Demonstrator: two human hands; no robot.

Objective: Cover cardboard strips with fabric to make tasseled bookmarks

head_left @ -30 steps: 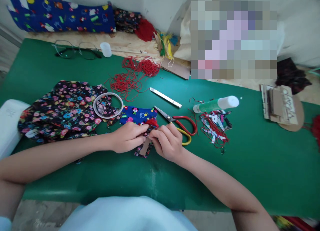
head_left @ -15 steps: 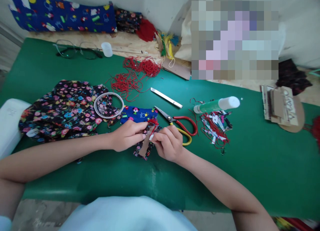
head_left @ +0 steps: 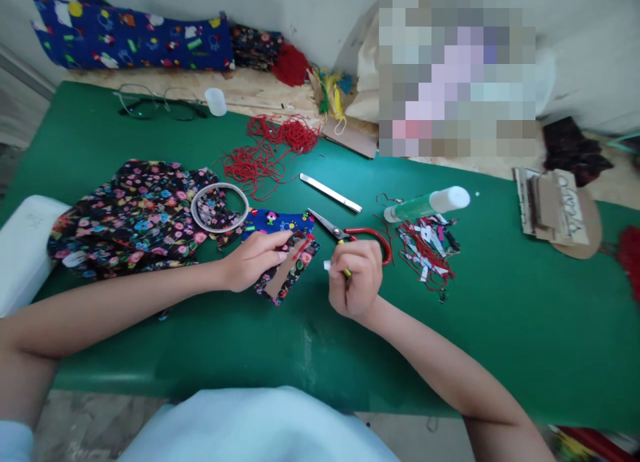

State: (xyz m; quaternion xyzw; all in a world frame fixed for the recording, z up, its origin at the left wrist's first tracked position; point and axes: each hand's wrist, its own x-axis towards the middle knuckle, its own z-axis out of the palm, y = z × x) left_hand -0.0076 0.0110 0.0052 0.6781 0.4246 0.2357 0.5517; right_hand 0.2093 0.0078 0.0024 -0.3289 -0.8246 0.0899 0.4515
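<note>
My left hand [head_left: 257, 261] is closed on a small piece of black floral fabric [head_left: 296, 273] with a brown cardboard strip [head_left: 281, 275] along its middle. A red cord [head_left: 303, 249] lies across the piece near its upper end. To the right, apart from the fabric, my right hand [head_left: 356, 277] pinches a small white scrap [head_left: 327, 265]. Scissors [head_left: 341, 233] with red and yellow handles lie just beyond that hand, which partly hides them. Blue printed fabric [head_left: 287, 222] lies flat behind the floral piece.
Floral cloth [head_left: 135, 215] and a roll of tape [head_left: 194, 209] lie left. Red cords [head_left: 257, 165], a box cutter [head_left: 331, 193] and glasses [head_left: 163, 105] lie farther back. At right are a glue stick [head_left: 427, 204], a pile of scraps [head_left: 425, 249] and cardboard pieces [head_left: 555, 209].
My right hand has moved right, away from the floral fabric, with the white scrap in its fingers. The floral piece has shifted slightly left and tilted in my left hand.
</note>
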